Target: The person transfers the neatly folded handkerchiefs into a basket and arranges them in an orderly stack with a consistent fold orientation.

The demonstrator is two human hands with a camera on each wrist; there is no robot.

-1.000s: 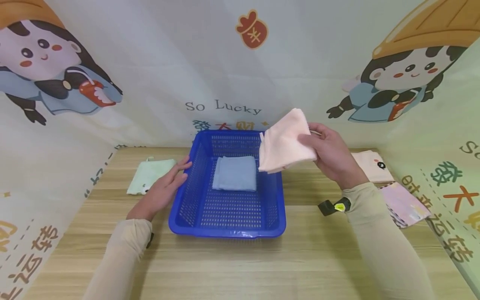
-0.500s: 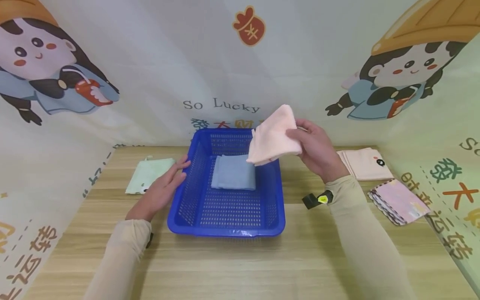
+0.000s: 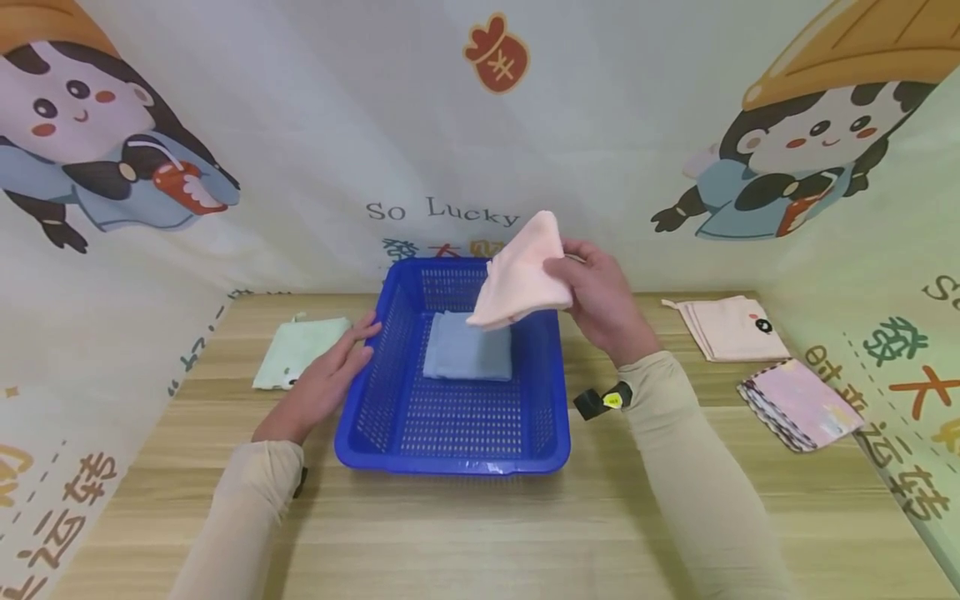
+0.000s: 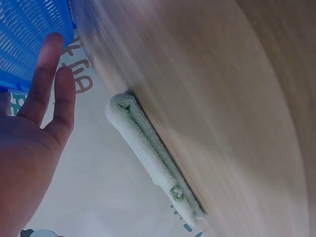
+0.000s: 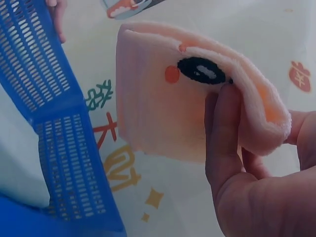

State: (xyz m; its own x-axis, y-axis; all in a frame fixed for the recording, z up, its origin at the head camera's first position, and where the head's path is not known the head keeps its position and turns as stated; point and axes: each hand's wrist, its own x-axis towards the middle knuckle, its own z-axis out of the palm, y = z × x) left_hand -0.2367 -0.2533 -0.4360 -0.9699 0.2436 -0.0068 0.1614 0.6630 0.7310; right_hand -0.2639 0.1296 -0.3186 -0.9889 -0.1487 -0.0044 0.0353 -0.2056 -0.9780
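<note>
A folded pale pink towel [image 3: 522, 279] is pinched between the thumb and fingers of my right hand [image 3: 603, 300], held tilted above the far right part of a blue plastic basket [image 3: 453, 463]. In the right wrist view, the pink towel [image 5: 158, 103] shows an embroidered dark eye and a red cheek. Inside the basket a folded blue towel [image 3: 465, 350] lies flat on the floor of it. My left hand [image 3: 322, 383] touches the basket's left rim with extended fingers. Just left of that hand rests a folded light green towel [image 3: 296, 346], partly covered by it.
On the right of the wooden table [image 3: 480, 533] lie a second folded pale pink towel [image 3: 723, 327] and a folded patterned pink-purple towel [image 3: 806, 404]. A printed cloth backdrop [image 3: 337, 125] encloses the back and both sides.
My right hand has moved left with the pink towel, from over the basket's right rim to above its inside. The left hand and the basket have stayed in place.
</note>
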